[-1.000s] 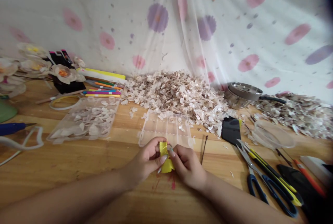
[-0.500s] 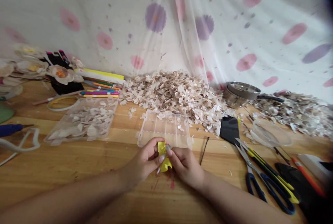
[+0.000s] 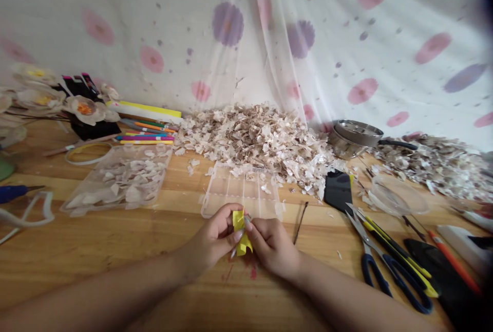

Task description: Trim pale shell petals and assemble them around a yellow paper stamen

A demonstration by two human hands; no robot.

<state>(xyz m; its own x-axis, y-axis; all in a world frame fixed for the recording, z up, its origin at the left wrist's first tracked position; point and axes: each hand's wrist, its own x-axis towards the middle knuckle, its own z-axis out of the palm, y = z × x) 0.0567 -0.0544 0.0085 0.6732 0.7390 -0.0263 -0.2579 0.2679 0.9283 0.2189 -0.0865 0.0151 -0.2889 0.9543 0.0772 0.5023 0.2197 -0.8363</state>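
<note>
In the head view, a yellow paper (image 3: 241,232) was pinched between the left hand (image 3: 215,239) and the right hand (image 3: 271,244), fingers closed on it, near a clear box (image 3: 241,190). Since a second before, little had changed; the folding was still going on.

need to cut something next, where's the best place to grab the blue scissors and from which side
Take the blue scissors by the blue handle loops, nearest the right hand, coming in from above on the near side. They lie flat on the wooden table with blades pointing away toward the black phone. The yellow-handled tool lies against them, so lift straight up.
</note>
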